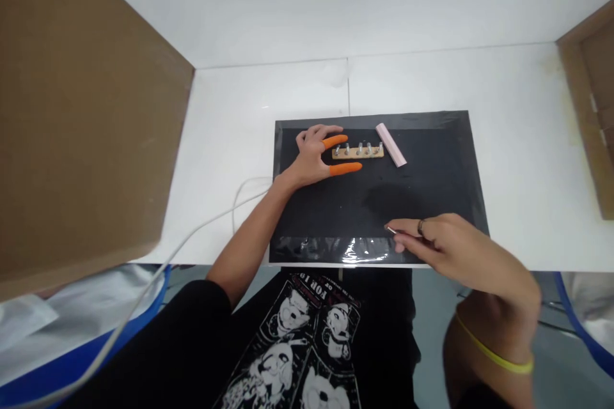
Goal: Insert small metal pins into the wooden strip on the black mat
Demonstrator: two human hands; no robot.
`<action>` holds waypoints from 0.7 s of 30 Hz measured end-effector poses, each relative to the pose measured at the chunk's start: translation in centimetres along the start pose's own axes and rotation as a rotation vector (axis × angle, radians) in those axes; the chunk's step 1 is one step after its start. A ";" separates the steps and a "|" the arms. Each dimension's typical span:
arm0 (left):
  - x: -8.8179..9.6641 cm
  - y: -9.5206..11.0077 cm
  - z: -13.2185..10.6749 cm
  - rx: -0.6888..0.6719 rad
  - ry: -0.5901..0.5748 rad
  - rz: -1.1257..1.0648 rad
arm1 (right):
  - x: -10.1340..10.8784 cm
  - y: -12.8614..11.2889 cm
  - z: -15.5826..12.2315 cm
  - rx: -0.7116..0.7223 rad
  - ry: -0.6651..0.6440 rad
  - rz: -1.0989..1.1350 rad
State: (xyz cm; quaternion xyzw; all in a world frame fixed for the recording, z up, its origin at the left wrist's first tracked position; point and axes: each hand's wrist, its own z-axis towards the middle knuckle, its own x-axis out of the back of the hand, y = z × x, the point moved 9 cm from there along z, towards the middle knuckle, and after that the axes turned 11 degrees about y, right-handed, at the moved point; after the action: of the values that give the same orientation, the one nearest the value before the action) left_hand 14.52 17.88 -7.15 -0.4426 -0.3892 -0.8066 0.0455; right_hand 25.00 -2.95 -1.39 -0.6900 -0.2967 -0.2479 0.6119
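A small wooden strip (358, 153) with several metal screws standing in it lies on the black mat (432, 185). My left hand (316, 156) rests beside its left end, fingers spread, with orange finger cots on the thumb and index finger that bracket the strip's end. My right hand (446, 246) hovers over the mat's near edge, fingers pinched on a thin metal piece (391, 229) whose tip shows. A pink bar (391, 144) lies at an angle by the strip's right end.
The mat sits on a white table (527, 140) with brown cardboard walls at the left (71, 108) and right (592, 108). A white cable (201, 223) runs off the table's front edge at the left.
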 end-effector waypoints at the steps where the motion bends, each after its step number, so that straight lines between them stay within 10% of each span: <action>1: -0.1 0.1 0.2 -0.004 -0.012 -0.001 | -0.7 0.1 -0.1 -0.018 -0.025 0.071; 9: -1.0 0.4 1.7 -0.127 -0.016 -0.036 | -4.5 4.4 -4.6 -0.187 0.064 0.707; 14: -0.8 0.5 2.1 -0.130 -0.016 -0.074 | -5.4 6.5 -5.8 -0.343 0.083 0.720; 21: -0.6 0.4 2.2 -0.140 0.040 -0.112 | -5.2 4.8 -2.2 -0.204 0.011 0.644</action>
State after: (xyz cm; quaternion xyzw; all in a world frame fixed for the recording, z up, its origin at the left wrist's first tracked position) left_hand 16.53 18.97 -6.66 -0.4062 -0.3551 -0.8417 -0.0228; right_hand 24.82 -6.08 -8.15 -0.8048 -0.0339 -0.0742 0.5880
